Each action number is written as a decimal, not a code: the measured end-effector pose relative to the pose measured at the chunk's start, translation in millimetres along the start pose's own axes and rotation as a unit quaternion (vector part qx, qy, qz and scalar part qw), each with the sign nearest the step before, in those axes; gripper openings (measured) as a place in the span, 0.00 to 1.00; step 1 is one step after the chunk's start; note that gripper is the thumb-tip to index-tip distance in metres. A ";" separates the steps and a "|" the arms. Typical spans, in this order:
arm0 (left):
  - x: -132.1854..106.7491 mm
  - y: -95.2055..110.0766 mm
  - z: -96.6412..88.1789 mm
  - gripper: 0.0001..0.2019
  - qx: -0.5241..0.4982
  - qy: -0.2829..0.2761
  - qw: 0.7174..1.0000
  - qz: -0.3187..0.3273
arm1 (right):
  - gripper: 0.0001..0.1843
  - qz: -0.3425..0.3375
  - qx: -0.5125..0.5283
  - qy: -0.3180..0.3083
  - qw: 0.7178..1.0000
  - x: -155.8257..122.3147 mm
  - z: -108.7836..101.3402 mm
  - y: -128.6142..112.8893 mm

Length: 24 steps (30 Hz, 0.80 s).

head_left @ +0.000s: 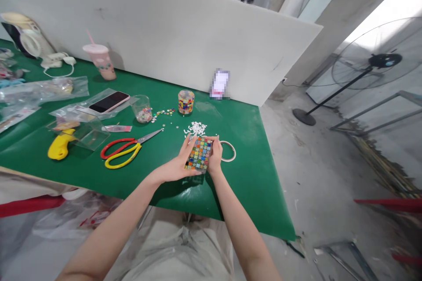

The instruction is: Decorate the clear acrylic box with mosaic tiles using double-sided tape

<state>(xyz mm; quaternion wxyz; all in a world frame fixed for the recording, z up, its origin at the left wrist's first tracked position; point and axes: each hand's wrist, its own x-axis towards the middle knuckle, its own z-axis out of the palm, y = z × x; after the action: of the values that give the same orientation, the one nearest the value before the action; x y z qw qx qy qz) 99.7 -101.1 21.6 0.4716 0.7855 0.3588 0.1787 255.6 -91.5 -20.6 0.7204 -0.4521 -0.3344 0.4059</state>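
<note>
left fingers: the left hand (178, 164) is under and beside the mosaic piece (199, 154), its fingers closed around the piece's left edge, with fingertips up at the top left corner.
right fingers: the right hand (215, 158) presses on the right edge of the mosaic piece, fingers curled together against it.
mosaic piece: a small block covered in little squares of many colors. it sits tilted between both hands, just above the green table (250, 175), near the table's front edge.
ring: a thin pale ring (228, 151) lies flat on the table, just right of the mosaic piece, partly hidden by the right hand.
white bits: a small heap of white bits (195, 128) lies just behind the mosaic piece.
mosaic cup: a small round cup with colored squares (186, 102) stands farther back from the mosaic piece.
glass cup: a clear cup (142, 109) with small bits inside stands back and left of the mosaic piece, with loose colored bits (164, 113) beside it.
scissors: red and yellow scissors (127, 148) lie left of the mosaic piece, blades pointing toward it.
phone: a phone (109, 102) rests on a clear bag, far left and behind.
pink cup: a pink cup with a straw (100, 61) stands far back left by the white wall board (171, 30).
yellow tool: a yellow tool (60, 145) lies far left of the mosaic piece.
</note>
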 end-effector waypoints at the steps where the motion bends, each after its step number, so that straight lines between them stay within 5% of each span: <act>1: 0.1 0.3 -0.2 0.55 0.001 -0.001 1.000 0.000 | 0.25 0.001 -0.001 0.000 1.000 0.2 -0.2 0.2; 24: -3.5 3.0 -5.9 0.58 -0.013 -0.004 1.000 -0.016 | 0.26 0.008 -0.002 -0.001 1.000 0.8 3.6 -3.7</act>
<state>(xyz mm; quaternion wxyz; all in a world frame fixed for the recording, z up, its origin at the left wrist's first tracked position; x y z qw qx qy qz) 94.9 -101.0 27.4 0.4858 0.7744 0.3669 0.1724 253.9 -90.4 -15.8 0.7161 -0.4553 -0.3323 0.4117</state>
